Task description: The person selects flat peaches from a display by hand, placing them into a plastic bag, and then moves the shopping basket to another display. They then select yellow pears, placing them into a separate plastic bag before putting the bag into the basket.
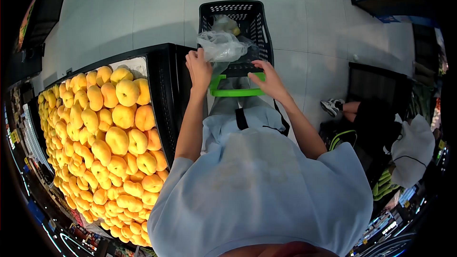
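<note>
1. Over the near end of the black shopping basket point(261, 24), a clear plastic bag point(223, 46) sits bunched up, kinda crumpled and shiny. It covers the left part of the basket's opening, so part of what's underneath is hidden.
2. Left hand point(200, 72) is at that bag's left edge, fingers curled in and the tips bunched together. Looks like a pinch grip on the plastic, though the exact fingertip contact is too small to make out.
3. Right hand point(270, 83) is hanging loose on the other side, fingers apart, nothing grasped. Its fingertips are near the basket's near right corner and the thumb is close to the handle; can't tell if anything actually touches.
4. Bright green handle point(238, 93) is swung toward the wearer's body, between the two forearms and right in front of the pale trousers point(223, 106).
5. Further into the basket, another see-through bag point(223, 21) has something yellowish in it, too blurry to name.
6. Just left of the basket is a black-sided display bin point(162, 93) heaped with yellow-orange peaches point(119, 140), loads of them.
7. Off to the right, well apart from both hands, there's another person in dark clothing point(371, 121), with a sneaker point(330, 108) poking out over the grey tile floor point(323, 83).
</note>
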`<action>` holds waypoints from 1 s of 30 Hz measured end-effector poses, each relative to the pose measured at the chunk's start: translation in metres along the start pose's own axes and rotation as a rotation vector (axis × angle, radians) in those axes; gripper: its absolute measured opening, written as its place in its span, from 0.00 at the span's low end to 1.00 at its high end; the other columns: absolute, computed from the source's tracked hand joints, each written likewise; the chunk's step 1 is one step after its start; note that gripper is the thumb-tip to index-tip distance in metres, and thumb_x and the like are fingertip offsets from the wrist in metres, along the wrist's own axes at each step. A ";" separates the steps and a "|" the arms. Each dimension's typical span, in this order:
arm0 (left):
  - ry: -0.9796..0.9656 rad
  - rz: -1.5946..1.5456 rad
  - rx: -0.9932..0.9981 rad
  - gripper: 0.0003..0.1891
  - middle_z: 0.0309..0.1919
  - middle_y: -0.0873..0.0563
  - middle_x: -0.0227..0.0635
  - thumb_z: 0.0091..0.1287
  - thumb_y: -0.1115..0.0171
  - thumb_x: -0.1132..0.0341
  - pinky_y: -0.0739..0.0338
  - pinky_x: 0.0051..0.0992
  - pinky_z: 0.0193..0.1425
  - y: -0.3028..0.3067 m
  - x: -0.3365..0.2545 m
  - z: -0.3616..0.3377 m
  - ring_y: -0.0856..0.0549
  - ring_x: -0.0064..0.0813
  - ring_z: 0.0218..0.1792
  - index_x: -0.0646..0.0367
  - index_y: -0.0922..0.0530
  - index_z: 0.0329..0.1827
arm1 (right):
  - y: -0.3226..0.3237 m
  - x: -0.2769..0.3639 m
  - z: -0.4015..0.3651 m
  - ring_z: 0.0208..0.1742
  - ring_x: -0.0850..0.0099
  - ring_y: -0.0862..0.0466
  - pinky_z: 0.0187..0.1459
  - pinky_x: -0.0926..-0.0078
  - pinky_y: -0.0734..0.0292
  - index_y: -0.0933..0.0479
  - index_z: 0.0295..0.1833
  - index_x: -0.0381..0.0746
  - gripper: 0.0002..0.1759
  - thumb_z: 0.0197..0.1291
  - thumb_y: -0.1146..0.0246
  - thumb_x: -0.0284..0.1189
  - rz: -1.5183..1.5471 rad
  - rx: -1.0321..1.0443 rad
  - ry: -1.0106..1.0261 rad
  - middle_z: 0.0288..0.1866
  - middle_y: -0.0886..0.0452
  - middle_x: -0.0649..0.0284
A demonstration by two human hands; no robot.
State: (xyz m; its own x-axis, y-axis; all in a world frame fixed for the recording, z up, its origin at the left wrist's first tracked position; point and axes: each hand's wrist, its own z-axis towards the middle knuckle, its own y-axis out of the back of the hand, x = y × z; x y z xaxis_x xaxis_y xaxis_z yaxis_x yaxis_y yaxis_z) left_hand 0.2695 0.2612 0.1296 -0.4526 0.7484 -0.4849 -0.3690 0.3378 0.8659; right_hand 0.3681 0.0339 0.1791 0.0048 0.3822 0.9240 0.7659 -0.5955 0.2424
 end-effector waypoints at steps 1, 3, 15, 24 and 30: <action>0.022 0.001 0.027 0.20 0.43 0.29 0.46 0.51 0.39 0.76 0.33 0.41 0.50 -0.027 0.012 0.013 0.29 0.47 0.47 0.62 0.30 0.49 | -0.004 -0.023 0.006 0.59 0.58 0.26 0.59 0.64 0.31 0.28 0.57 0.38 0.26 0.60 0.36 0.43 -0.420 -0.022 0.063 0.52 0.24 0.53; -0.020 0.056 0.192 0.21 0.45 0.29 0.46 0.53 0.34 0.69 0.35 0.47 0.54 -0.087 0.039 0.030 0.30 0.50 0.50 0.60 0.32 0.48 | -0.018 -0.050 0.006 0.61 0.51 0.28 0.63 0.57 0.35 0.26 0.58 0.39 0.35 0.61 0.46 0.58 -0.620 0.324 -0.062 0.54 0.23 0.47; -0.143 -0.159 0.830 0.38 0.65 0.32 0.48 0.51 0.34 0.61 0.40 0.55 0.68 -0.167 0.056 0.033 0.37 0.48 0.69 0.56 0.36 0.68 | -0.059 -0.041 0.016 0.17 0.52 0.22 0.23 0.54 0.27 0.24 0.37 0.43 0.17 0.67 0.49 0.44 -0.792 0.162 -0.021 0.15 0.23 0.52; 0.048 -0.177 1.097 0.23 0.50 0.17 0.48 0.56 0.36 0.56 0.25 0.43 0.57 -0.156 0.071 0.072 0.19 0.48 0.54 0.54 0.21 0.54 | -0.043 -0.030 0.073 0.24 0.47 0.21 0.28 0.51 0.27 0.22 0.35 0.40 0.19 0.68 0.52 0.41 -0.776 0.017 -0.128 0.21 0.22 0.49; -0.019 -0.195 1.060 0.30 0.49 0.16 0.48 0.59 0.41 0.40 0.26 0.38 0.58 -0.098 0.054 0.119 0.18 0.47 0.52 0.58 0.18 0.52 | -0.012 -0.005 0.146 0.27 0.46 0.19 0.33 0.50 0.25 0.20 0.33 0.39 0.22 0.68 0.52 0.43 -0.700 0.052 -0.127 0.24 0.20 0.47</action>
State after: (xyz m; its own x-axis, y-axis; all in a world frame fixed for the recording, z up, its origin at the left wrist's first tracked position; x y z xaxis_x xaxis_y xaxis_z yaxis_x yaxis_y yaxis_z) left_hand 0.3779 0.3362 0.0331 -0.4464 0.6337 -0.6318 0.4618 0.7679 0.4440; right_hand 0.4528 0.1425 0.1286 -0.4268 0.7437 0.5146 0.6461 -0.1474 0.7489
